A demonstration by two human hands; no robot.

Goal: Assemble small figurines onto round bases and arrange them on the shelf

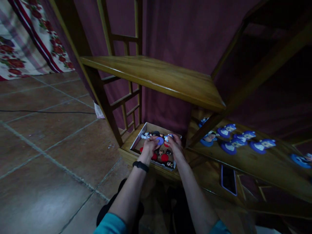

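Note:
Over a shallow open cardboard box (136,143), both my hands are closed on a small figurine. Its round purple base (159,141) is pinched by the fingers of my left hand (150,145), which wears a black band at the wrist. The white and blue upper part of the figurine (168,138) is gripped by my right hand (175,145). Beneath and around the hands lie several small figurines, among them a white and dark one (146,135) and ones on red round bases (164,157). The hands hide part of the box's contents.
The box stands on the low wooden shelf (126,154), under a higher wooden board (156,73). To the right, several figurines on purple and blue bases (230,146) stand on another shelf. A phone (228,179) lies below them. Tiled floor (48,136) extends leftward.

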